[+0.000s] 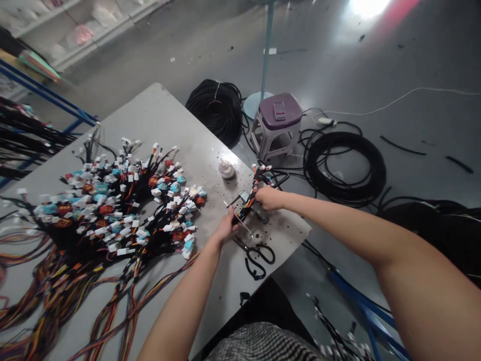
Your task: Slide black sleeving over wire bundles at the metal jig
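Observation:
A bundle of wires (248, 203) with small connectors at its far end lies across a metal frame (246, 228) near the table corner. My right hand (269, 198) is closed around the bundle's upper part, its fingertips partly hidden. Lower down, my left hand (226, 225) is closed at the bundle's near end, beside a thin rod of the frame. Black-handled scissors (259, 259) lie on the table just below the frame. A small whitish bottle (226, 169) stands beyond my left hand.
Several wire harnesses with white, blue and red connectors (124, 220) cover the left of the table (150, 108). On the floor beyond stand a purple-topped stool (289, 108) and coils of black tubing (216, 110). A blue metal frame (361, 301) is at lower right.

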Motion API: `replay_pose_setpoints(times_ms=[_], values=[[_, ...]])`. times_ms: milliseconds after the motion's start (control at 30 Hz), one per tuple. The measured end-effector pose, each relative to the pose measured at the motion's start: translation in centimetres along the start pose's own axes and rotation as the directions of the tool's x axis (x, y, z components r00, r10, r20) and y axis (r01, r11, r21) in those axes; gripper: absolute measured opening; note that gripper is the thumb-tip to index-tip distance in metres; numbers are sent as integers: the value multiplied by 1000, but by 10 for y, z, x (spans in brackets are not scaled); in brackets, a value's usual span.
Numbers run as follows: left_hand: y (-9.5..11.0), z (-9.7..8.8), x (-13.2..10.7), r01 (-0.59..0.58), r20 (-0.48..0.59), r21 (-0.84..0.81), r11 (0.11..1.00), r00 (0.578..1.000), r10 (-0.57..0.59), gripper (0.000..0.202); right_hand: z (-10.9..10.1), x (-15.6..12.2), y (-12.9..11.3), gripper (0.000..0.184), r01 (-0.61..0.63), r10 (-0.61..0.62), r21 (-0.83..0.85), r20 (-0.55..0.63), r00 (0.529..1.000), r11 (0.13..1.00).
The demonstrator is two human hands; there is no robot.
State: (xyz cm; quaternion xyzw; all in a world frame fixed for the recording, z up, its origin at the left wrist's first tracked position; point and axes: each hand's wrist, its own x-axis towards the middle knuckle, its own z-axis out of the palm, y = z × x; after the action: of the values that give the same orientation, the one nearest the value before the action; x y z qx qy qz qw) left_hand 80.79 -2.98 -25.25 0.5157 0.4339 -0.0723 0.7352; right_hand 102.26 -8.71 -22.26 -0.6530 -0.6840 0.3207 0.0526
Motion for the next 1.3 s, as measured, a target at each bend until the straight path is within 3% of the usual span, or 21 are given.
replay_pose_setpoints(times_ms=[100, 200, 333, 500, 600, 767, 1000, 1200, 1300], values=[[-1, -4, -4, -18, -5, -16, 1000, 1000, 18, 74, -4, -6, 16, 23, 110, -111, 16, 27, 994, 994], [-2, -12, -13, -101, 58, -18, 995, 993, 102, 64, -12, -17, 40, 30, 129, -122, 148, -57, 991, 981], [-1, -22, -22, -174, 189, -17, 985, 966, 174, 53, -24, -39, 73, 29, 62, -40, 179, -124, 991, 982], [6, -26, -23, -152, 169, 45, 987, 975, 143, 48, -35, -67, 103, 28, -54, 111, 280, -193, 975, 959], [11, -27, -23, -153, 172, 52, 987, 975, 142, 45, -37, -71, 110, 29, -50, 118, 328, -191, 974, 943], [13, -28, -19, -24, 240, -128, 991, 969, 55, 59, -29, -53, 95, 28, 17, 41, 333, -166, 985, 943], [14, -30, -11, 21, 275, -227, 974, 961, 43, 60, -18, -24, 66, 30, 77, -74, 173, -25, 997, 982], [11, -33, -10, 39, 297, -231, 972, 954, 32, 56, -26, -35, 58, 30, 128, -139, -87, -139, 981, 988], [11, -32, -10, 27, 299, -244, 969, 953, 49, 55, -16, -27, 37, 29, 141, -154, -143, -87, 984, 980]])
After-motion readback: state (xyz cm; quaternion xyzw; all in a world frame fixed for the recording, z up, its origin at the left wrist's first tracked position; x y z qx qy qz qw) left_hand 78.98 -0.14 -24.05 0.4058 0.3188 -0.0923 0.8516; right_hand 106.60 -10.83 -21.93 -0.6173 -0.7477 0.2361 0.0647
